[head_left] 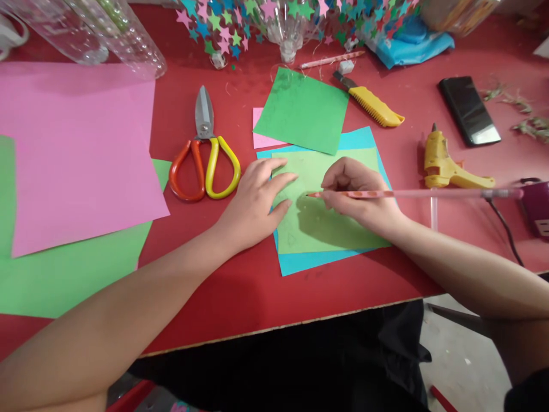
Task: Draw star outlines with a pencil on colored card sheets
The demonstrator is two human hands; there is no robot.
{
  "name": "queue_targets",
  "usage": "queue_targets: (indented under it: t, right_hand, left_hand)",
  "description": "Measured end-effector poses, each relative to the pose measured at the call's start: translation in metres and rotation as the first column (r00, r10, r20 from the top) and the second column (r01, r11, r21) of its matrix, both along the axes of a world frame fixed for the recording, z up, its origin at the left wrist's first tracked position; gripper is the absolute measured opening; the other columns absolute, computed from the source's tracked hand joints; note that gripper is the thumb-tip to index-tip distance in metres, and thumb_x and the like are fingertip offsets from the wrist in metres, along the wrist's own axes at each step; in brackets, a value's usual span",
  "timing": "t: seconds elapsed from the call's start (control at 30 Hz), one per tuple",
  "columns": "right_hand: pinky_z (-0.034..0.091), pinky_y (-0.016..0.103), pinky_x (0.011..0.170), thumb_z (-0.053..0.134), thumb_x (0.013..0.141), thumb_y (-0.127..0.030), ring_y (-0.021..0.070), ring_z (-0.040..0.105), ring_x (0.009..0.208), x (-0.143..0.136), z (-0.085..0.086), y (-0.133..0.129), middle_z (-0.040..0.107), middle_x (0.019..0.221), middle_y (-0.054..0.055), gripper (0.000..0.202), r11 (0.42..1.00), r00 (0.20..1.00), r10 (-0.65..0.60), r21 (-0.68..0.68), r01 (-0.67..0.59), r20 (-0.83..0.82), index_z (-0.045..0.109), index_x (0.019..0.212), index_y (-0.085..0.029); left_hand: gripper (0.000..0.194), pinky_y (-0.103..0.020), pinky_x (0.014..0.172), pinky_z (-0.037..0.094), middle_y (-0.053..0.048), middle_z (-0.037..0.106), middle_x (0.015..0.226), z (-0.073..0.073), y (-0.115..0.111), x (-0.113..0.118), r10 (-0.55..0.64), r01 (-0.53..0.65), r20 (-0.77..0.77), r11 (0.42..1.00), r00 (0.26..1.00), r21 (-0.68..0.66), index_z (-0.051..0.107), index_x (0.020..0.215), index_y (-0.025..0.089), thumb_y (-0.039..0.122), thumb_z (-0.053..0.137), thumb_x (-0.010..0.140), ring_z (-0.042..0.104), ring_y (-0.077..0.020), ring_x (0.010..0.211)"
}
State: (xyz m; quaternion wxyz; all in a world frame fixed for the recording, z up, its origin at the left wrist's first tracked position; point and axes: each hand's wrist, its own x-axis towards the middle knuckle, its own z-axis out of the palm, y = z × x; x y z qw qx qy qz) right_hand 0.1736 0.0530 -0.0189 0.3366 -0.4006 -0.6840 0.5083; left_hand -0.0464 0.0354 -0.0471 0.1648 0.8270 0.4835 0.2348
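A light green sheet of paper (338, 237) lies on a blue sheet (300, 264) at the middle of the red table. My left hand (259, 200) rests on the left edge of the green sheet, its fingers apart and nothing in them. Pinched in my right hand (358, 194) is a pink pencil (429, 194), held low over the same sheet. Its dark tip points left, at or just above the paper; I cannot tell if it touches. Faint marks show on the sheet near its lower left. A darker green sheet (304, 111) overlaps the top edge.
Scissors (205, 149) with red and yellow handles lie left of my left hand. Pink paper (81, 154) covers green paper at far left. A yellow cutter (373, 104), glue gun (450, 160) and phone (469, 110) sit right. Star-decorated plastic pieces (288, 34) and bottles (120, 34) line the back.
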Motion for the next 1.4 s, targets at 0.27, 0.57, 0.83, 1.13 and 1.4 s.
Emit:
queue_targets:
  t: [0.27,0.57,0.83,1.13,1.4]
  right_hand:
    - [0.032,0.022,0.052,0.058,0.076,-0.010,0.0072,0.044,0.056,-0.002,-0.005,0.001,0.054,0.065,-0.005,0.008,0.990,0.983,0.109,0.074,-0.121,0.150,0.054,0.077,-0.018]
    - [0.030,0.021,0.052,0.058,0.079,-0.012,0.0073,0.045,0.056,-0.003,-0.012,0.005,0.053,0.063,-0.005,0.011,0.974,0.971,0.148,0.142,-0.176,0.187,0.052,0.071,-0.018]
    - [0.031,0.020,0.052,0.058,0.079,-0.010,0.0063,0.045,0.056,-0.002,-0.014,0.005,0.051,0.064,-0.005,0.013,0.960,0.966,0.185,0.175,-0.217,0.180,0.051,0.071,-0.018]
    - [0.028,0.021,0.050,0.060,0.081,-0.013,0.0067,0.039,0.054,-0.007,-0.015,0.005,0.047,0.060,-0.006,0.018,0.970,0.982,0.066,0.217,-0.105,0.176,0.047,0.069,-0.018]
    - [0.030,0.022,0.052,0.059,0.081,-0.011,0.0073,0.041,0.055,-0.007,-0.015,0.004,0.047,0.061,-0.006,0.019,0.977,0.986,0.049,0.196,-0.081,0.162,0.046,0.070,-0.019]
  left_hand:
    - [0.035,-0.054,0.113,0.034,-0.010,0.048,0.138,-0.003,0.001,0.000,0.074,-0.074,0.018,0.997,0.997,0.011,0.057,0.120,0.023,0.022,0.059,0.085,0.041,-0.0318,0.133]
    - [0.037,-0.053,0.114,0.033,-0.012,0.047,0.139,-0.001,0.001,-0.002,0.052,-0.052,0.007,0.999,0.999,0.001,0.058,0.120,0.020,0.022,0.060,0.083,0.040,-0.0327,0.134]
    - [0.037,-0.053,0.113,0.034,-0.010,0.047,0.139,-0.001,0.000,-0.001,0.057,-0.057,0.013,0.998,0.998,0.005,0.057,0.120,0.022,0.022,0.060,0.083,0.040,-0.0322,0.133]
    - [0.037,-0.050,0.114,0.034,-0.014,0.048,0.138,0.000,0.000,-0.001,0.050,-0.050,-0.013,0.999,0.999,0.021,0.059,0.121,0.016,0.022,0.059,0.084,0.042,-0.0327,0.132]
    - [0.036,-0.051,0.113,0.035,-0.015,0.049,0.137,-0.001,0.001,-0.001,0.050,-0.050,-0.010,0.998,0.999,0.030,0.060,0.120,0.015,0.022,0.060,0.084,0.042,-0.0331,0.132]
